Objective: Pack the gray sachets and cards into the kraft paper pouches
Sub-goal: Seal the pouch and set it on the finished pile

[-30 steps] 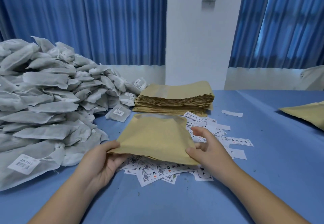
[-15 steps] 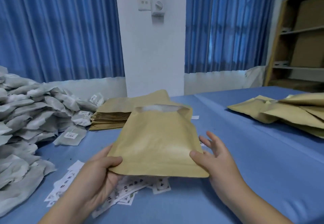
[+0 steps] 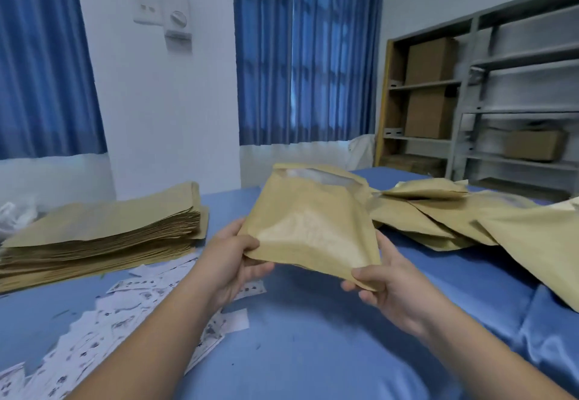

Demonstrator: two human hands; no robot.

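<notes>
I hold a bulging kraft paper pouch [image 3: 308, 224] up over the blue table [image 3: 313, 346], its mouth pointing away from me and showing something pale inside. My left hand [image 3: 233, 255] grips its near left corner, thumb on top. My right hand [image 3: 380, 283] pinches the near right corner. A tall stack of flat empty pouches [image 3: 100, 236] lies at the left. White printed cards [image 3: 103, 327] are scattered on the table below my left arm. Only a blurred sliver of the gray sachets [image 3: 14, 215] shows at the far left edge.
A loose heap of kraft pouches [image 3: 463, 215] lies on the table to the right. Behind it stand grey shelves [image 3: 501, 108] with cardboard boxes. Blue curtains and a white wall close the back.
The view has swung right, away from the sachet pile, bringing the right heap and the shelves into sight. The pouch has been carried right and lifted, and my right hand now pinches its corner.
</notes>
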